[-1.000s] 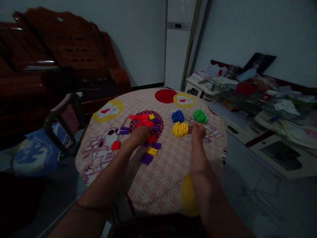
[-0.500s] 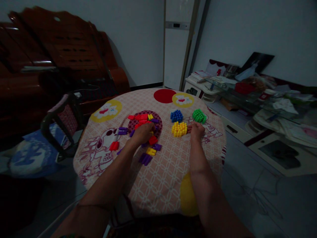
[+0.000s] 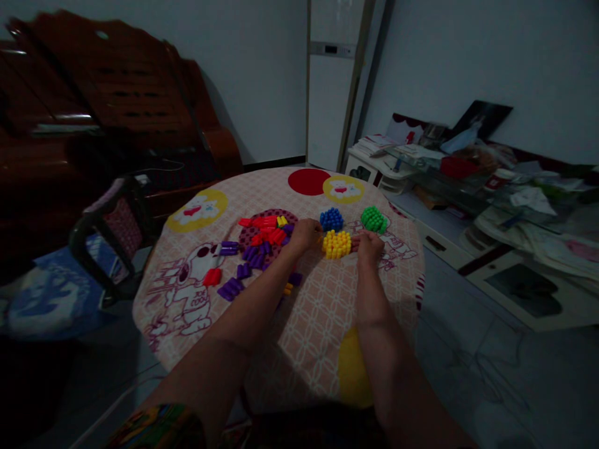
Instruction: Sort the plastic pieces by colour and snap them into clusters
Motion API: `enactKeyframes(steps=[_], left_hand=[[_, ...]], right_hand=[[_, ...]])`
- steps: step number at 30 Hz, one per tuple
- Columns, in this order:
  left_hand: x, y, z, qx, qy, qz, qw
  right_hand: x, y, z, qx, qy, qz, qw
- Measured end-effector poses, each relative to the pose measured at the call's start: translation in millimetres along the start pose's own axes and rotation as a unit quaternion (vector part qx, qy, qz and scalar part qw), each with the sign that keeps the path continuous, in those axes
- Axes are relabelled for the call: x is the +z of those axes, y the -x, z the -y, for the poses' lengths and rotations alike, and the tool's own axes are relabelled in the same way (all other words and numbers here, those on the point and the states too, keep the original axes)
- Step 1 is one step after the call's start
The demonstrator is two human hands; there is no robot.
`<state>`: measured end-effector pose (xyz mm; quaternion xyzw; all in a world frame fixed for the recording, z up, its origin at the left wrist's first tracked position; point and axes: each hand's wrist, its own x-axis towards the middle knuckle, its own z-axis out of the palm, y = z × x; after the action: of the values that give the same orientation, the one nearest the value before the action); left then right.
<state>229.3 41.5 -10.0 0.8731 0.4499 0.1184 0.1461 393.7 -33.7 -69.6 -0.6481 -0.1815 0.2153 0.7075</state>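
Note:
A bumpy cluster of yellow plastic building blocks is between my hands on the cloth-covered round table. My right hand grips its right end with closed fingers. At its left side my left hand is closed in a pinch, with a bit of yellow block showing at the fingertips. Just beyond are a blue block cluster and a green block cluster. Loose red blocks and purple blocks lie left of my left hand. My left forearm partly covers some purple and yellow pieces.
The round table's patterned cloth reaches over its edge. A dark-framed chair stands at the left, before a wooden bench. At the right, a low cabinet carries papers, bags and a cup.
My left hand has moved right from the loose red and purple blocks to the yellow cluster, a yellow piece at its fingertips. My right hand stays at the cluster's right end.

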Motion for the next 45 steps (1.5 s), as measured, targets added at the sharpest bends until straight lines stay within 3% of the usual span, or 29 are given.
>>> enactKeyframes(steps=[6, 11, 17, 20, 24, 27, 31, 38, 45], left_hand=[[6.5, -3, 0, 0.026, 0.022, -0.001, 0.999], [5.6, 1, 8, 0.011, 0.057, -0.012, 0.998], [-10.9, -9, 46, -0.074, -0.045, -0.087, 0.992], [-17.8, -13, 68, -0.118, -0.105, -0.082, 0.984], [-19.5, -13, 82, -0.111, -0.109, -0.066, 0.986], [-20.8, -8, 78, -0.093, -0.105, -0.083, 0.987], [-25.5, 8, 57, -0.077, -0.084, -0.122, 0.986], [-7.8, 41, 14, -0.024, 0.007, -0.046, 0.999], [4.4, 55, 10, -0.013, 0.056, 0.026, 0.998]], right_hand=[[1, 2, 4, 0.009, -0.001, -0.005, 1.000], [1, 2, 2, 0.005, -0.008, -0.006, 1.000], [0, 0, -2, -0.012, -0.009, 0.002, 1.000], [0, -2, -4, -0.010, -0.006, 0.004, 1.000], [0, -2, -4, -0.009, -0.003, 0.001, 1.000], [0, -2, -4, -0.010, 0.002, 0.003, 1.000], [0, -3, -4, -0.005, 0.008, 0.004, 1.000], [0, -1, -2, -0.001, 0.016, 0.006, 1.000], [0, 1, 3, 0.008, 0.007, 0.005, 1.000]])
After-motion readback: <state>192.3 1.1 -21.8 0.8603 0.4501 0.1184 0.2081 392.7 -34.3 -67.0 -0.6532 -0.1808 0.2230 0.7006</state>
